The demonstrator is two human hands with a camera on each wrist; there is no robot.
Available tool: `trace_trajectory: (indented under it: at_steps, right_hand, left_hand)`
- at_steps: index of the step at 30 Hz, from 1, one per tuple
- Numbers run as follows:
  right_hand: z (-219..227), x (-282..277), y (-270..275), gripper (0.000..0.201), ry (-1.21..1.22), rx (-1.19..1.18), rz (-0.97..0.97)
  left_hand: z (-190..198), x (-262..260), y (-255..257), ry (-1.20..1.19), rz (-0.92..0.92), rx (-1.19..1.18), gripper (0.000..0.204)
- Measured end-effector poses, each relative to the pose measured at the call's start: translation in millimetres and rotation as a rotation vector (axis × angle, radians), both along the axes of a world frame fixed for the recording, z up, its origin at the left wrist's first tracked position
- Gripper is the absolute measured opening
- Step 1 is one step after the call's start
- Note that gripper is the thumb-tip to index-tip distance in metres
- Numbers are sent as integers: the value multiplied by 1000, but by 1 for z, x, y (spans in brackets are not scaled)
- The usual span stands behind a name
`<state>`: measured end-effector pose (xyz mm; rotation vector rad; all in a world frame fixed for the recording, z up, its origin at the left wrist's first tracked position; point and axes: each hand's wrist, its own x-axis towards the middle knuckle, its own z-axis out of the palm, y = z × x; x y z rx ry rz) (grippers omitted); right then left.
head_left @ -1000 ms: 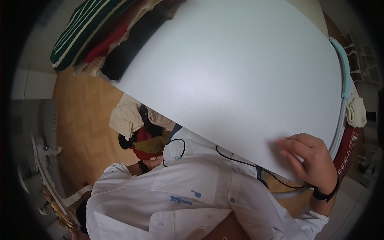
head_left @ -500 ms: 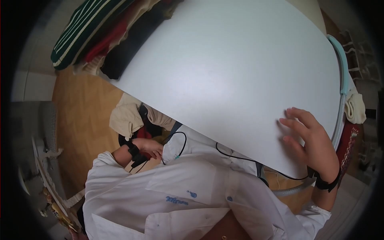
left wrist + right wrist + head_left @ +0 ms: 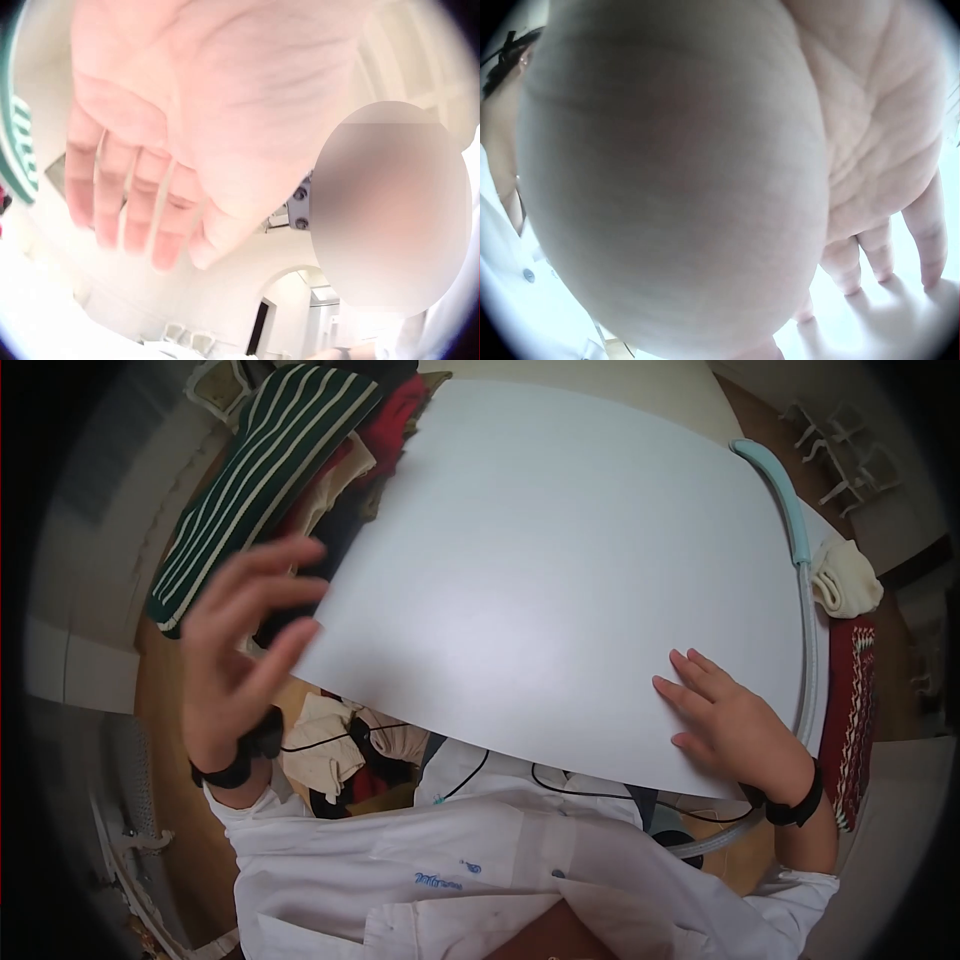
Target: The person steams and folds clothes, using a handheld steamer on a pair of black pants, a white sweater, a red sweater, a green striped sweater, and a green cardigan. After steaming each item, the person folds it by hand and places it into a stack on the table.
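In the head view my left hand (image 3: 235, 650) is raised at the left corner of the white table (image 3: 560, 570), fingers apart and slightly bent, beside a pile with a green-and-white striped knit (image 3: 290, 470). Nothing is in its palm in the left wrist view, where the hand (image 3: 172, 127) fills the upper part. My right hand (image 3: 745, 740) rests on the table near its right front edge, fingers spread. The right wrist view has this hand (image 3: 840, 150) with fingertips on the white surface and nothing held.
A light-blue sleeve on a grey hose (image 3: 785, 500) runs along the table's right edge. Beyond it are a rolled cream cloth (image 3: 845, 578) and a red patterned textile (image 3: 848, 720). More clothes (image 3: 325, 750) lie below the table's front left edge. Black cables cross near the body.
The left hand has come up from beside the body to the table's left corner. My right hand now lies flatter on the tabletop. The head view has shifted, showing more beyond the table.
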<state>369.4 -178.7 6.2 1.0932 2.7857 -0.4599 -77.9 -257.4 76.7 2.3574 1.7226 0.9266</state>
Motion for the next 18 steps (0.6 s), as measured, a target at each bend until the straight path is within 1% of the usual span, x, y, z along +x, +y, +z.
trace_trajectory:
  at_steps: [2, 4, 5, 7, 8, 9, 10, 12, 13, 14, 15, 16, 17, 18]
  right_hand:
    - [2, 3, -3, 64, -8, -4, 1]
    - [3, 7, -4, 63, -5, -31, 1]
    - [3, 8, -4, 63, -5, -24, -9]
    - [7, 15, -2, 59, 30, -62, 16]
    - [11, 21, -2, 59, 17, -52, -31]
    - [15, 28, 2, 58, 94, -47, -27]
    - [21, 35, 6, 56, 172, -37, -22]
    - [46, 58, 16, 51, 297, 132, -159]
    - [54, 75, 23, 50, 340, 287, -265]
    - [61, 96, 36, 49, 403, 436, -358]
    - [72, 117, 45, 47, 390, 512, -533]
    - [80, 138, 53, 48, 387, 539, -750]
    - [78, 173, 65, 50, 297, 676, -795]
    - [73, 216, 75, 63, 226, 734, -826]
  left_hand:
    - [19, -41, 4, 318, 311, 331, 25]
    - [36, -82, 9, 370, 556, 363, 37]
    - [38, -103, 11, 365, 547, 372, 37]
    - [34, -147, 28, 226, 631, 102, 48]
    - [26, -174, 37, 209, 571, -72, 50]
    - [10, -204, 43, 197, 501, -247, 54]
    - [-15, -242, 49, 55, 354, -366, 58]
    - [-20, -242, 44, -13, 299, -346, 59]
    - [-19, -248, 42, -73, 291, -404, 58]
    - [-20, -256, 41, -6, 286, -400, 59]
    - [-19, -254, 42, 16, 292, -403, 59]
    - [-18, -251, 41, 40, 304, -404, 59]
    - [-18, -253, 41, 41, 285, -402, 59]
    - [-19, -258, 43, 5, 249, -412, 59]
